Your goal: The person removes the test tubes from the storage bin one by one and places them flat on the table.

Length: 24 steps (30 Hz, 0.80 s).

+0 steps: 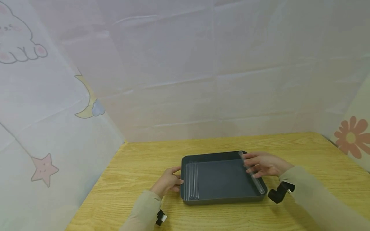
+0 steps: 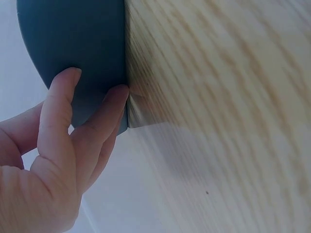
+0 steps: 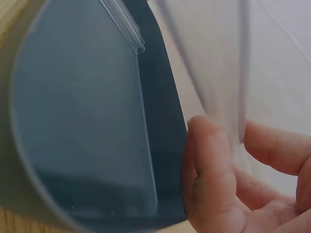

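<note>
Right hand [image 1: 267, 164] pinches clear tube [image 1: 258, 185] over side of dark tray [image 1: 222, 179] nearest it. Left hand [image 1: 167, 183], fingers extended, touches tray wall; other tubes [image 1: 192, 183] lie just inside. Good handling: light pinch, tray steadied.

A dark grey-blue rectangular tray [image 1: 221, 179], shallow with rounded corners, lies flat between the two grips, its left outer wall touched by the fingers of the left grip [image 1: 168, 181]. Inside, just across that wall from the left grip, several clear tubes [image 1: 192, 181] lie side by side, lengthwise along the wall; their visible ends are round. Another clear tube [image 1: 255, 181], long, straight and see-through, is pinched in the right grip [image 1: 264, 164], slanting past its fingertips over the tray's right side.
</note>
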Each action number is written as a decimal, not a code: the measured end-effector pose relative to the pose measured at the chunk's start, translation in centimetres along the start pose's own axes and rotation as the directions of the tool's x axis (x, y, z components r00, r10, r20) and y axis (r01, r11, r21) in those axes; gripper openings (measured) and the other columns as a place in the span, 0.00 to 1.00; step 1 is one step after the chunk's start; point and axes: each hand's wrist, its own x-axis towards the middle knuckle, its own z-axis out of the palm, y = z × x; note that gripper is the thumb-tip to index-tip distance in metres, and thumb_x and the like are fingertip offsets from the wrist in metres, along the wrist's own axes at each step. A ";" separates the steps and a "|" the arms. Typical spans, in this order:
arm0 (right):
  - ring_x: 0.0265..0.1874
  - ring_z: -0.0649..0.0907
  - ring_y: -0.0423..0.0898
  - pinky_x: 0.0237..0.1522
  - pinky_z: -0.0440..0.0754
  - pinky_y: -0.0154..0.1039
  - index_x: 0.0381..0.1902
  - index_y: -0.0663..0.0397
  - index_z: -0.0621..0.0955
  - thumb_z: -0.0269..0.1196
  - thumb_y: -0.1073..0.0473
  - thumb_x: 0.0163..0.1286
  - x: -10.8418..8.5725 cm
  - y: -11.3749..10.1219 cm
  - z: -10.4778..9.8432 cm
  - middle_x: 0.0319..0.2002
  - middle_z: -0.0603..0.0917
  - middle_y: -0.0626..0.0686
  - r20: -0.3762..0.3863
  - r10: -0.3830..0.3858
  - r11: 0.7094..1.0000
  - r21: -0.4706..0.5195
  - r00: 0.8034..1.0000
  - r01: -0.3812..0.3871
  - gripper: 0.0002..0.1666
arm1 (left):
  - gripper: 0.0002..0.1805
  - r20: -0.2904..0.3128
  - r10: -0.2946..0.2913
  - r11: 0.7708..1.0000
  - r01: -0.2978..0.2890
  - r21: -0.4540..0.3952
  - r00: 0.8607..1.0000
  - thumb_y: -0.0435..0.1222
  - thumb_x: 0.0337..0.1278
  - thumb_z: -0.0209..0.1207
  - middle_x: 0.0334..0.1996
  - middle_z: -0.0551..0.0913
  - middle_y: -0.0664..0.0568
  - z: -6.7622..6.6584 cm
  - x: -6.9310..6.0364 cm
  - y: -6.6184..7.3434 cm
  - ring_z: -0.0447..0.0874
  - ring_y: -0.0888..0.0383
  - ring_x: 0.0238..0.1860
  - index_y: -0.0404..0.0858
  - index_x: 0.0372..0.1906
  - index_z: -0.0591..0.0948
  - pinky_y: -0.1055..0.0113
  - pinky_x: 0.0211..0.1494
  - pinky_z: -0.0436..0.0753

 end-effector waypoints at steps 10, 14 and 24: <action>0.35 0.82 0.46 0.31 0.83 0.39 0.76 0.66 0.48 0.57 0.63 0.72 -0.7 0.1 -0.8 0.42 0.79 0.54 -0.029 0.018 0.999 0.046 0.999 -0.017 0.43 | 0.36 0.002 0.003 1.000 -0.003 0.007 1.000 0.18 0.57 0.57 0.47 0.82 0.35 -0.1 0.0 0.0 0.86 0.50 0.35 0.29 0.72 0.61 0.66 0.25 0.82; 0.36 0.82 0.47 0.32 0.83 0.39 0.76 0.66 0.47 0.57 0.63 0.72 -0.9 0.3 -1.2 0.45 0.78 0.55 -0.037 0.012 1.000 0.026 0.999 -0.011 0.44 | 0.36 -0.004 0.003 1.000 -0.003 0.009 1.000 0.18 0.57 0.58 0.45 0.83 0.36 -0.1 0.0 -0.1 0.86 0.51 0.35 0.29 0.72 0.62 0.66 0.25 0.82; 0.40 0.82 0.48 0.36 0.82 0.42 0.76 0.66 0.47 0.58 0.61 0.73 -1.4 0.8 -2.5 0.50 0.77 0.54 -0.066 0.006 1.000 -0.009 0.998 -0.007 0.44 | 0.36 -0.005 0.012 1.000 -0.012 0.014 1.000 0.18 0.57 0.57 0.45 0.83 0.36 -0.1 0.1 -0.2 0.86 0.52 0.35 0.28 0.71 0.62 0.65 0.27 0.83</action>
